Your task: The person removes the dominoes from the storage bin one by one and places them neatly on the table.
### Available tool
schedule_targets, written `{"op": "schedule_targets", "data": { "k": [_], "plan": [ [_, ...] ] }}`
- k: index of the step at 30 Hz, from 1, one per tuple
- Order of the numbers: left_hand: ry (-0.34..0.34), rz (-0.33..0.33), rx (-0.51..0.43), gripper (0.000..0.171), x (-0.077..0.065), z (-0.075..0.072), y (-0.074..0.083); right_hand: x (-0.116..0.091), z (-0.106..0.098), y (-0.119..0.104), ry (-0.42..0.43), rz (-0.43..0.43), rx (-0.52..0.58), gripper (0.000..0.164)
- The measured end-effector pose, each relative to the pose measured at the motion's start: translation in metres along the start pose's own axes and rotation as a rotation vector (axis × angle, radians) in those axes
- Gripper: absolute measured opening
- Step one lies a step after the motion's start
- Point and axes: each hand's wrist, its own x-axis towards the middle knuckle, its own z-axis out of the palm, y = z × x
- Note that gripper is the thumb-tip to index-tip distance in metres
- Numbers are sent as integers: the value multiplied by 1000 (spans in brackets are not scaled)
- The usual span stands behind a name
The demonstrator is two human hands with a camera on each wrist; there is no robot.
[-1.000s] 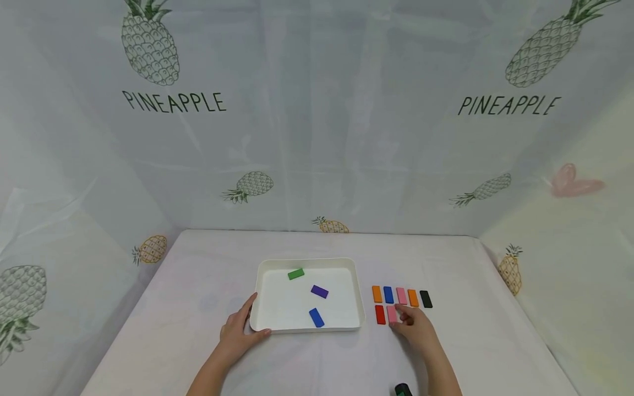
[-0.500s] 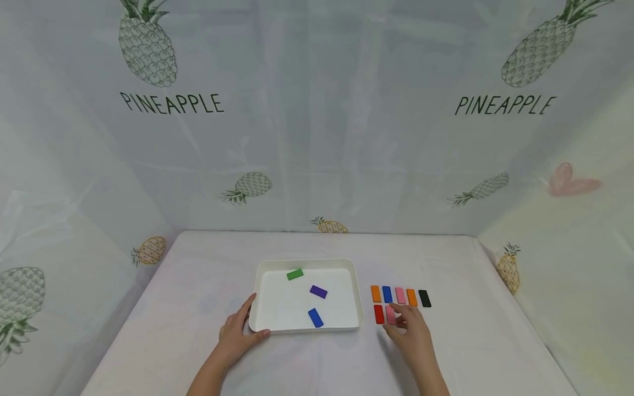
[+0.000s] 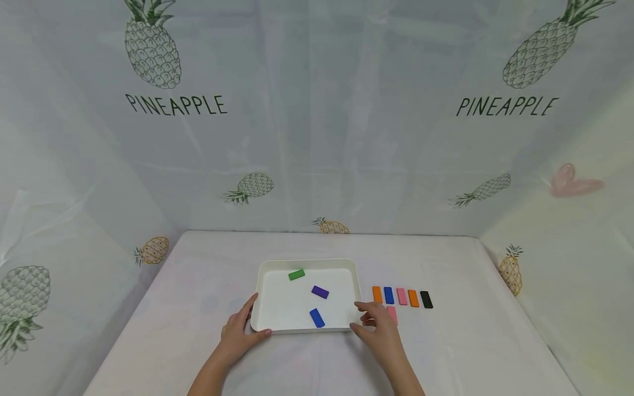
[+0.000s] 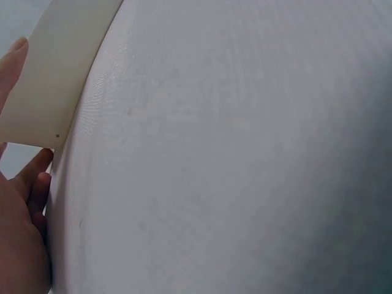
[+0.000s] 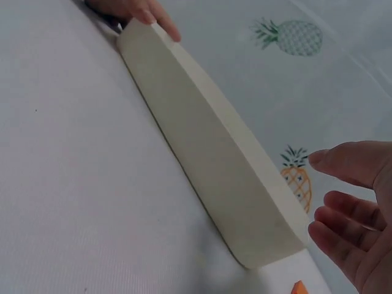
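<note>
A white tray (image 3: 307,332) lies on the table with a green block (image 3: 296,274), a purple block (image 3: 320,292) and a blue block (image 3: 317,318) inside. My left hand (image 3: 235,336) holds its near left corner, thumb along the front wall and forefinger along the left side. At the near right corner is my right hand (image 3: 380,334), thumb and forefinger spread apart. In the right wrist view that hand (image 5: 361,208) is beside the end of the tray (image 5: 196,135), with nothing visible between its fingers. The left wrist view shows fingers (image 4: 37,174) near the tray's corner.
Right of the tray runs a row of an orange block (image 3: 377,294), another blue one, a pink one, another orange one and a black block (image 3: 426,299). A second pink block (image 3: 392,314) is partly behind my right hand. A pineapple-print curtain (image 3: 317,137) hangs behind the table.
My right hand has moved left from the near pink block to the tray's right corner. A red block seen earlier is now out of sight where the hand is. My left hand stays put.
</note>
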Motion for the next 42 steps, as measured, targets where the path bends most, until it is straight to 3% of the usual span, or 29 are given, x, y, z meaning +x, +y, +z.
{"op": "schedule_targets", "data": {
  "k": [5,19,23,32,42],
  "plan": [
    [-7,-18,-9,95,0,1,-1,5,11,-10,-26,-32,6,41],
    [-11,-26,-17,95,0,-1,0,25,45,-26,-245,-85,83,41],
    [-7,-32,-17,95,0,-1,0,32,51,-28,-291,-101,64,40],
    [-10,-46,-9,96,-1,1,2,45,61,-25,-434,-43,12,29],
    [9,-22,-9,94,-1,2,-2,59,67,-18,-506,-100,-79,35]
  ]
}}
